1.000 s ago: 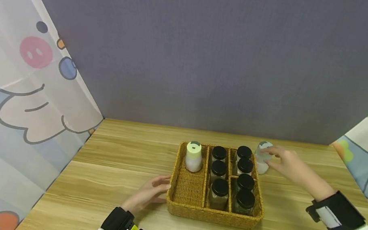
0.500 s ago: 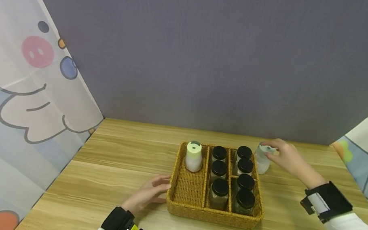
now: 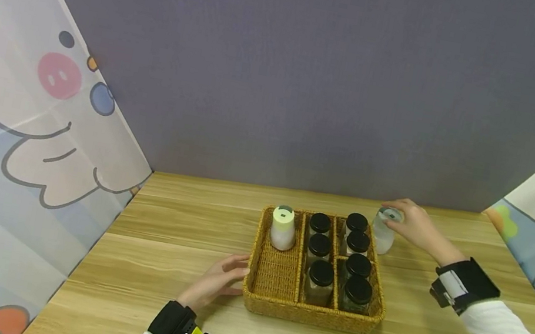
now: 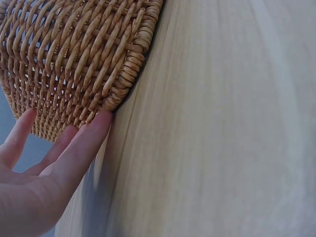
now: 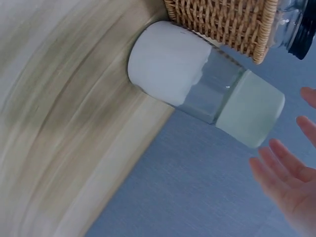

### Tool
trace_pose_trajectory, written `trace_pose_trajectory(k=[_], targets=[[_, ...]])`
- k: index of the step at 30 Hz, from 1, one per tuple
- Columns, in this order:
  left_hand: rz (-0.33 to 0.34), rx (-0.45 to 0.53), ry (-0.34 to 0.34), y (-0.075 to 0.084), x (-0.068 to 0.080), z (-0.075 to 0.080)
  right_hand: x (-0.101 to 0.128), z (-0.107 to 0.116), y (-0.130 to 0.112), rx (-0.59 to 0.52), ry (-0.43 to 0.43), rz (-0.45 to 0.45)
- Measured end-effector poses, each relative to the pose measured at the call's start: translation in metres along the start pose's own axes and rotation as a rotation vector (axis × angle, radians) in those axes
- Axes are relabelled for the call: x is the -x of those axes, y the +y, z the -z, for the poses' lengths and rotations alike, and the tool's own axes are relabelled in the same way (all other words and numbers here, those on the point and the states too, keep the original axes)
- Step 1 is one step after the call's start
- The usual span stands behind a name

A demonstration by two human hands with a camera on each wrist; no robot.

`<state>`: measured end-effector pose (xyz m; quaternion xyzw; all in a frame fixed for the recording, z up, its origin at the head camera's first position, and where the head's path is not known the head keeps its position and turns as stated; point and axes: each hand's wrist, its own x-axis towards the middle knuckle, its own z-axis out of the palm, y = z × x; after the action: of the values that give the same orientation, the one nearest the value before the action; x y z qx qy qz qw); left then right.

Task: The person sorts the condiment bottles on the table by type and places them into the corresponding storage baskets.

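Note:
A clear seasoning bottle (image 3: 382, 240) with white contents and a pale grey-green lid (image 5: 254, 108) stands upright on the table, against the basket's right side. My right hand (image 3: 416, 225) is at its lid; in the right wrist view the fingers (image 5: 276, 170) are spread around the lid, with a small gap showing. A divided wicker basket (image 3: 311, 316) stands in the middle. My left hand (image 3: 212, 281) rests against its left wall, the loosely extended fingertips (image 4: 101, 121) touching the weave near the bottom. Part of the bottle's lid is hidden behind my right fingers in the head view.
In the basket's left compartment stands a similar bottle (image 3: 283, 229) with a yellow-green lid. Several black-lidded glass jars (image 3: 319, 283) fill the middle and right compartments. A grey wall panel (image 3: 315, 80) rises behind the wooden table (image 3: 173, 216), with printed sheets (image 3: 6, 157) at both sides.
My right hand has shifted left and slightly up around the bottle's lid, its forearm swinging left. The bottle, basket and left hand stay in place.

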<state>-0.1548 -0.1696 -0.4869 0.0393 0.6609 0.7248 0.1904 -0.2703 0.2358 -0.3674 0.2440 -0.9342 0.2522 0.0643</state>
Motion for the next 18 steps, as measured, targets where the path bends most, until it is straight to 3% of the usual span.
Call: trace_pose_trajectory(k=[18], targets=[[-0.008,-0.008,-0.006,0.0001,0.0000,-0.0001,-0.0061,-0.0101,0.0070,-0.015,-0.045,-0.058]])
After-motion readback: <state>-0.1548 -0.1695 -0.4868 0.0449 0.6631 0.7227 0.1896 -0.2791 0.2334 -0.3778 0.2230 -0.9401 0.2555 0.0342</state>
